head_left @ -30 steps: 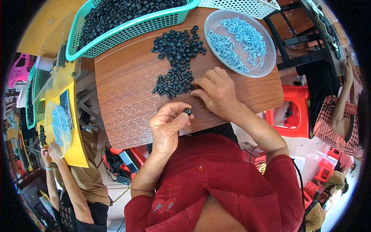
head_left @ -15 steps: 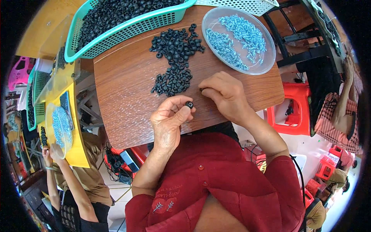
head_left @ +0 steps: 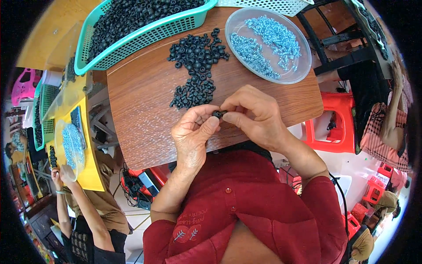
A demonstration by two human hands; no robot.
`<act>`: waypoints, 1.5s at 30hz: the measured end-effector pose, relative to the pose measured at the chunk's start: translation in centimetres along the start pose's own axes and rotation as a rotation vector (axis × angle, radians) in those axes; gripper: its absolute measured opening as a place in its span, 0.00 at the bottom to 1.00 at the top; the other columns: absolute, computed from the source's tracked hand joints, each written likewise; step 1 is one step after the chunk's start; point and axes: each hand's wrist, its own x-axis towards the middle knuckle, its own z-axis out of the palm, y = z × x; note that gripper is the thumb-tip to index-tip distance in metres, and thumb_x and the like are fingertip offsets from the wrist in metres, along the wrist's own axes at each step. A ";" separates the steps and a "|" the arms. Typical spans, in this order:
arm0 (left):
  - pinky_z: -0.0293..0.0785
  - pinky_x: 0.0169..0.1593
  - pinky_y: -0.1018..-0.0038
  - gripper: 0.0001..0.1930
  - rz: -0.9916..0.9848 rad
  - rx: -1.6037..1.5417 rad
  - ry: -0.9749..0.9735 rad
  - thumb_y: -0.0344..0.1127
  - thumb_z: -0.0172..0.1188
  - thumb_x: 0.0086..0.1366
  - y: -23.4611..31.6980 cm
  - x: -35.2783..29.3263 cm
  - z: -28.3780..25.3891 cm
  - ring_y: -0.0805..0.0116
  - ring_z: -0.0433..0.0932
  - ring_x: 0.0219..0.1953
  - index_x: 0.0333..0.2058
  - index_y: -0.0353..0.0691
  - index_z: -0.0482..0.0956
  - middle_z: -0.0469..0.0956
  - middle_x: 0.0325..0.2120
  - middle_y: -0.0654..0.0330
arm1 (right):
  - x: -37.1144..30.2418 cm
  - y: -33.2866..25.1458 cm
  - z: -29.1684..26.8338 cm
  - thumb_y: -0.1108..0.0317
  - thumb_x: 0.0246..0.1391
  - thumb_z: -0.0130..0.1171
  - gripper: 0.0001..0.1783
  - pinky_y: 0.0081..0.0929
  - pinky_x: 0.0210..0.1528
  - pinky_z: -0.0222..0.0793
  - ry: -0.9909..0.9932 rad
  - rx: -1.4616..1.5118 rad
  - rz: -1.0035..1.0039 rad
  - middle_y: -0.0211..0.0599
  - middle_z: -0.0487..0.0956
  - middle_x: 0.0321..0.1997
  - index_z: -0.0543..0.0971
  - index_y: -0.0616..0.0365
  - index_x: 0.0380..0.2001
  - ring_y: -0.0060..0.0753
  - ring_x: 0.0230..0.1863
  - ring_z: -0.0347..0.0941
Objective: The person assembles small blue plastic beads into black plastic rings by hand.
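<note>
My left hand (head_left: 193, 132) pinches a small round black part (head_left: 216, 114) with a hollow end between thumb and fingertips. From the right, my right hand (head_left: 255, 112) meets it, thumb and forefinger closed on a smaller black ring-like piece (head_left: 223, 112) that is mostly hidden by the fingers. The two pieces are touching or nearly so. Just beyond my hands on the brown wooden table (head_left: 145, 105) lies a heap of small black ring-like parts (head_left: 193, 93). Adjoining it farther back is a heap of larger round black parts (head_left: 197, 53).
A green basket (head_left: 145, 42) full of black parts stands at the far left. A round clear tray (head_left: 292, 79) holds shiny blue pieces (head_left: 277, 37). Red stools (head_left: 336, 132) stand right of the table. At the left, another person's hands (head_left: 63, 174) work at a yellow table (head_left: 93, 165).
My right hand has moved left with its small piece, up to the black part in my left hand. The left hand has stayed nearly in place.
</note>
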 end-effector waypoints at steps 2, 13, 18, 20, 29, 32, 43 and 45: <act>0.70 0.33 0.86 0.12 0.026 0.085 -0.008 0.25 0.62 0.58 0.1 -0.1 0.0 0.81 0.72 0.28 0.41 0.32 0.77 0.77 0.29 0.65 | 0.0 0.1 -0.1 0.78 0.39 0.64 0.08 0.26 0.29 0.65 -0.004 0.024 0.026 0.33 0.75 0.27 0.79 0.59 0.27 0.31 0.29 0.70; 0.72 0.34 0.84 0.12 -0.058 0.020 -0.031 0.25 0.62 0.58 0.6 0.0 1.0 0.80 0.72 0.28 0.42 0.31 0.76 0.77 0.31 0.63 | -0.2 0.6 -0.4 0.78 0.36 0.65 0.09 0.27 0.34 0.67 0.052 -0.011 -0.155 0.31 0.76 0.27 0.80 0.59 0.27 0.33 0.32 0.71; 0.73 0.34 0.83 0.12 -0.079 -0.001 -0.036 0.25 0.62 0.58 0.4 0.1 1.0 0.80 0.73 0.29 0.41 0.31 0.76 0.78 0.32 0.62 | -0.4 0.6 -0.5 0.78 0.35 0.66 0.10 0.27 0.34 0.66 0.061 -0.030 -0.164 0.31 0.76 0.27 0.80 0.59 0.27 0.33 0.32 0.71; 0.73 0.34 0.83 0.12 -0.076 0.012 -0.031 0.25 0.62 0.58 0.4 0.0 1.3 0.81 0.73 0.29 0.41 0.31 0.76 0.78 0.32 0.63 | -0.3 0.7 -0.5 0.78 0.35 0.66 0.10 0.27 0.34 0.66 0.064 -0.030 -0.162 0.32 0.76 0.27 0.80 0.59 0.27 0.33 0.32 0.71; 0.72 0.33 0.84 0.10 0.011 0.099 -0.062 0.25 0.60 0.60 -0.1 0.1 1.8 0.81 0.73 0.29 0.41 0.31 0.77 0.78 0.32 0.64 | -0.3 0.4 -0.8 0.78 0.37 0.58 0.06 0.33 0.31 0.64 0.056 -0.186 -0.223 0.33 0.72 0.25 0.76 0.57 0.22 0.40 0.29 0.68; 0.72 0.33 0.84 0.10 -0.013 0.021 -0.007 0.25 0.60 0.60 0.6 0.3 3.0 0.81 0.73 0.29 0.41 0.31 0.77 0.78 0.32 0.63 | -0.4 0.5 -0.7 0.78 0.37 0.58 0.06 0.34 0.31 0.64 0.109 -0.150 -0.214 0.34 0.73 0.25 0.75 0.56 0.22 0.40 0.30 0.68; 0.72 0.26 0.84 0.08 -0.128 0.088 -0.087 0.26 0.61 0.58 0.6 0.6 2.5 0.78 0.74 0.22 0.37 0.31 0.78 0.79 0.25 0.58 | -1.4 0.9 -1.8 0.77 0.38 0.60 0.07 0.31 0.30 0.63 0.091 -0.089 -0.146 0.33 0.73 0.25 0.79 0.55 0.25 0.38 0.29 0.68; 0.71 0.24 0.84 0.07 -0.145 0.070 -0.084 0.25 0.62 0.58 0.7 0.7 2.6 0.78 0.74 0.20 0.36 0.31 0.78 0.79 0.24 0.58 | -1.6 1.0 -2.1 0.78 0.37 0.63 0.11 0.30 0.32 0.64 0.064 -0.071 -0.153 0.33 0.74 0.26 0.79 0.56 0.29 0.37 0.30 0.69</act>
